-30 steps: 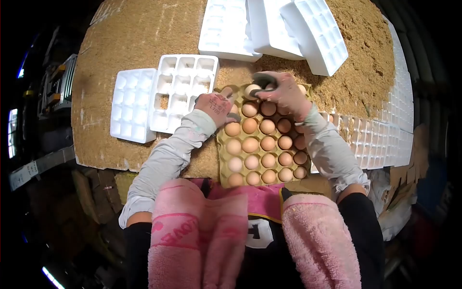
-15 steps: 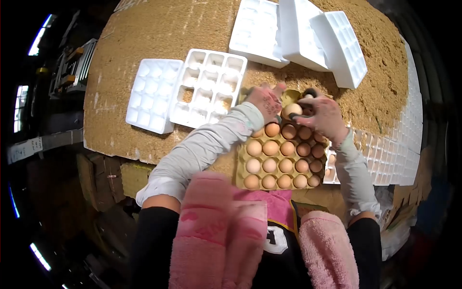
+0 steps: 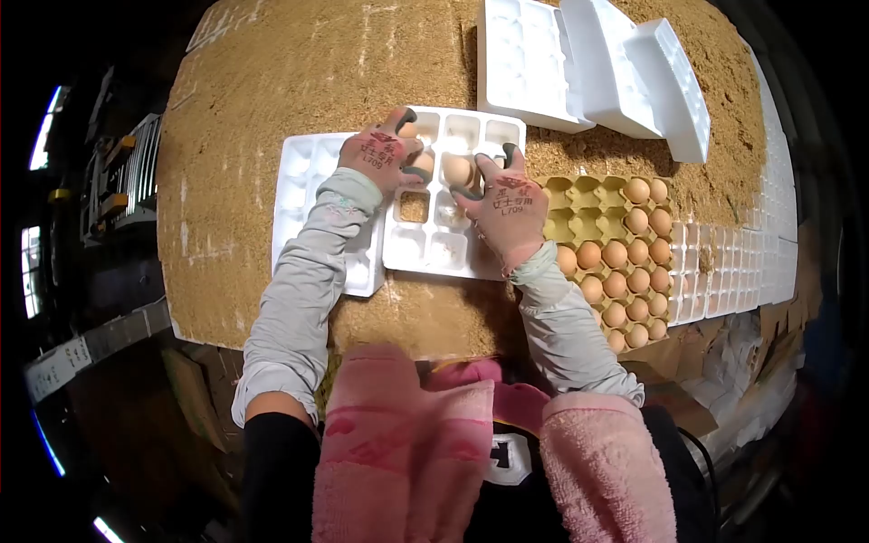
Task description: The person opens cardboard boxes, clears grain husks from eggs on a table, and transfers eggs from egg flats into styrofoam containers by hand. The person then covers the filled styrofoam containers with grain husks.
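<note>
Both hands wear pink gloves with dark fingertips and are over a white foam egg box [image 3: 425, 276] with square compartments. At its upper left, my left hand [image 3: 376, 156] is closed around brown eggs [image 3: 422, 166], fingers and thumb curled against them. My right hand [image 3: 509, 213] comes from the right, its thumb and fingers around another egg [image 3: 458, 169] over the middle of the box. Something pale by its fingers is partly hidden. To the right lies a pulp egg tray [image 3: 561, 222], brown eggs filling its near and right parts, with bare cups at its upper left.
A second white foam box [image 3: 294, 195] touches the left side of the first. Several white foam pieces [image 3: 520, 68] lean together at the back. Sawdust-like material [image 3: 281, 81] covers the table, and a white foam grid [image 3: 724, 262] holding some eggs lies right of the pulp tray.
Both hands have moved left from the pulp tray to the foam box, bringing eggs along. More cups at the tray's upper left now show bare. The view has shifted somewhat.
</note>
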Demonstrator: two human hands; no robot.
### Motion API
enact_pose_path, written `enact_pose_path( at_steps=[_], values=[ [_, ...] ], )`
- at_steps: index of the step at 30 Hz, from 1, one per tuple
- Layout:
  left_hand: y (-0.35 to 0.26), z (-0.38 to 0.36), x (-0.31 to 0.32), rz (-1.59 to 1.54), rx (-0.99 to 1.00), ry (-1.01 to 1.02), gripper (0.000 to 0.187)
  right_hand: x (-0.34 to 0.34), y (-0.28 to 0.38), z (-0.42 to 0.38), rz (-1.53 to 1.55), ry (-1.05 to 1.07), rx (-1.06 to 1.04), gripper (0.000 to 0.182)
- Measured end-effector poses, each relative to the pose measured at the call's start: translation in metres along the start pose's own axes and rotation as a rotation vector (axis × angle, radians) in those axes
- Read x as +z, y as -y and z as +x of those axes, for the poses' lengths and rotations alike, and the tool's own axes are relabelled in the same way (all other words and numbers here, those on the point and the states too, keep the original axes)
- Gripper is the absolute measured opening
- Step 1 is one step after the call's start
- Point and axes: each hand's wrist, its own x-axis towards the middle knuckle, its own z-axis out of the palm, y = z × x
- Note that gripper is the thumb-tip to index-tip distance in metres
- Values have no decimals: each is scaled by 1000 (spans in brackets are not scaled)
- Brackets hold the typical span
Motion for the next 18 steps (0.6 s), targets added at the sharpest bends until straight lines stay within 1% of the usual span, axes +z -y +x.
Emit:
enact_pose_path(
  at_steps=[1,3,4,5,6,7,8,9,10,12,13,14,15,16,17,18],
  values=[
    [4,6,-1,-20,67,-2,50,-1,6,4,-68,71,40,50],
    [10,20,4,-196,85,-189,48,3,-3,24,132,-214,-72,48],
    [10,31,5,-173,82,-172,47,5,-8,37,231,-352,-134,47],
    [6,45,5,-149,77,-154,47,4,-8,48,237,-445,-177,42],
    [2,52,5,-124,69,-134,47,13,-14,63,89,-443,-287,45],
    [-1,53,-1,-99,13,-102,47,25,-22,70,-58,-439,-394,48],
    [-5,55,-15,-68,-38,-74,47,33,-25,70,-187,-308,-397,52],
    [-10,61,-26,-34,-83,-50,47,37,-29,65,-163,-346,-401,52],
    [-14,68,-29,-30,-112,-72,44,22,-28,55,-57,-414,-370,51],
    [-24,76,-20,-161,-74,-315,37,-4,-39,38,162,-496,-306,48],
    [-32,82,-14,-233,-46,-436,33,-29,-47,24,299,-469,-301,47],
    [-45,88,-7,-485,33,-556,32,-50,-62,13,388,-434,-267,44],
    [-52,98,9,-746,238,-611,37,-70,-82,-1,472,-398,-224,41],
    [-59,104,39,-448,195,-606,40,-89,-112,-11,479,-380,-162,35],
    [-65,105,59,-144,135,-611,43,-114,-136,-18,566,-328,-86,33],
    [-71,102,58,-84,117,-703,46,-127,-171,-22,417,-325,21,32]
  ],
)
